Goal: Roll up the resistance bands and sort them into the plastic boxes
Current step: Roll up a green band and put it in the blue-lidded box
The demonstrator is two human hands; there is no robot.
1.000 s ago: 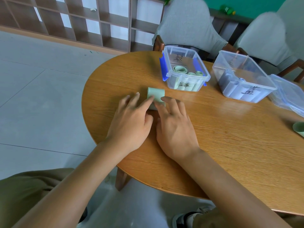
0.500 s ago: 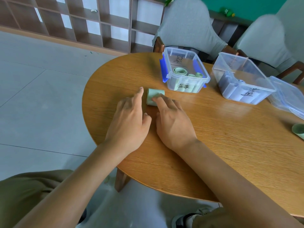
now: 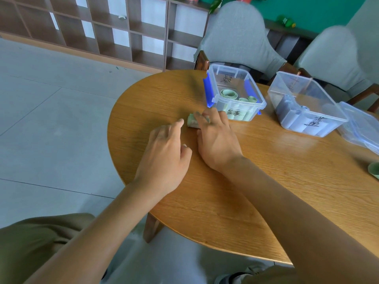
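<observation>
A pale green resistance band [image 3: 192,122], rolled into a short cylinder, lies on the wooden table [image 3: 266,181] just in front of the blue-latched plastic box [image 3: 233,95]. My right hand [image 3: 217,140] has its fingers on top of the roll. My left hand [image 3: 166,154] hovers just left of the roll with relaxed fingers, its index finger pointing toward it and not touching. The blue-latched box holds several green rolls. A second clear plastic box [image 3: 305,103] to the right holds light blue rolls.
A clear lid [image 3: 361,128] lies right of the second box. Another green roll [image 3: 374,170] sits at the table's right edge. Two grey-covered chairs [image 3: 235,37] stand behind the table. A wooden shelf unit [image 3: 102,23] lines the back wall.
The roll has travelled away from me toward the blue-latched box as my right hand pushed it forward. My left hand has come off the roll and now sits beside it.
</observation>
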